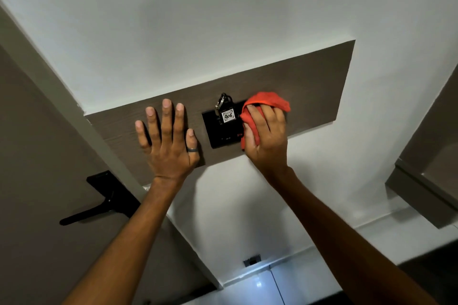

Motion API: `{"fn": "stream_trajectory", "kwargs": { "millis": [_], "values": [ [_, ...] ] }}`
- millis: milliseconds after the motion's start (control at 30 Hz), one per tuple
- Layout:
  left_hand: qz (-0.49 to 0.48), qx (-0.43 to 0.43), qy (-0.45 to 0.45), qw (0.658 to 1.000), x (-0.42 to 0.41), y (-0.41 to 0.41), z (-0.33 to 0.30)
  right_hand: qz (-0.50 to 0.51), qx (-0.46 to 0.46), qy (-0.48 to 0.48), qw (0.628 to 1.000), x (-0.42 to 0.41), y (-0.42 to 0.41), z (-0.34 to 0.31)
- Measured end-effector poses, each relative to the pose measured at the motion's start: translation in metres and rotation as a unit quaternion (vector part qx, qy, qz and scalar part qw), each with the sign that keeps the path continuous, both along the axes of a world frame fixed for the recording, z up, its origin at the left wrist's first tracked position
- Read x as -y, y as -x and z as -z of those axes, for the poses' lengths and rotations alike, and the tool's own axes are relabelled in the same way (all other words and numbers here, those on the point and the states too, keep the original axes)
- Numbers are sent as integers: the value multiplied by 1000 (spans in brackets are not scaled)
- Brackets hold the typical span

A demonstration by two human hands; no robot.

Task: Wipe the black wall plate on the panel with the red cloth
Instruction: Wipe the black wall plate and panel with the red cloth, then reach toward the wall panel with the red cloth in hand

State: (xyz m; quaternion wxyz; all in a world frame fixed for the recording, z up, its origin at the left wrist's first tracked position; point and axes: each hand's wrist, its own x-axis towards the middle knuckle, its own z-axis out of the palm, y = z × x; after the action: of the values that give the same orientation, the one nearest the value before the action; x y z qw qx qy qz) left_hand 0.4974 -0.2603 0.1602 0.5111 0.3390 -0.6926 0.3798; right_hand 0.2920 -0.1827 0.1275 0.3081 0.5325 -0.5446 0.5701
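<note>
A red cloth (266,104), soft, light and easily bunched, is gripped in the closed right hand (269,136) and pressed against the right edge of a black wall plate (218,135) near the lower edge of a brown panel (309,84). The plate is rigid and fixed, its long axis apparently along the panel; a key tag (228,115) hangs from it. The left hand (168,141) is spread flat, empty, on the panel's left part.

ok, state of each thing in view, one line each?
left hand: open, fingers spread, flat on the brown panel
right hand: grip shut on the red cloth
red cloth: bunched, pressed on the right edge of the black wall plate
key tag: hanging in front of the plate, reads 406
door handle: lever roughly level
</note>
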Motion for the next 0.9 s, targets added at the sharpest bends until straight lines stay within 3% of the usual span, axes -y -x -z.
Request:
{"fn": "stream_trajectory", "kwargs": {
  "millis": [167, 333, 433, 533, 733, 900],
  "values": [
    [128, -90, -83, 984, -25, 27, 19, -51, -7, -135, 990, -46, 24, 22],
    [211, 26, -157, 964, -90, 92, 83, -70, 194, -255, 945, -121, 90, 53],
    [210, 118, -260, 935, -120, 143, 113, -53, 196, -314, 928, -151, 141, 63],
    [176, 150, -330, 915, -140, 203, 135, -43, 165, -365, 915, -183, 201, 78],
    [164, 215, -404, 874, -188, 347, 172, 7, 140, -433, 890, -261, 378, 128],
    [160, 240, -464, 838, -214, 420, 178, 36, 183, -493, 850, -280, 506, 158]
  ]
}}
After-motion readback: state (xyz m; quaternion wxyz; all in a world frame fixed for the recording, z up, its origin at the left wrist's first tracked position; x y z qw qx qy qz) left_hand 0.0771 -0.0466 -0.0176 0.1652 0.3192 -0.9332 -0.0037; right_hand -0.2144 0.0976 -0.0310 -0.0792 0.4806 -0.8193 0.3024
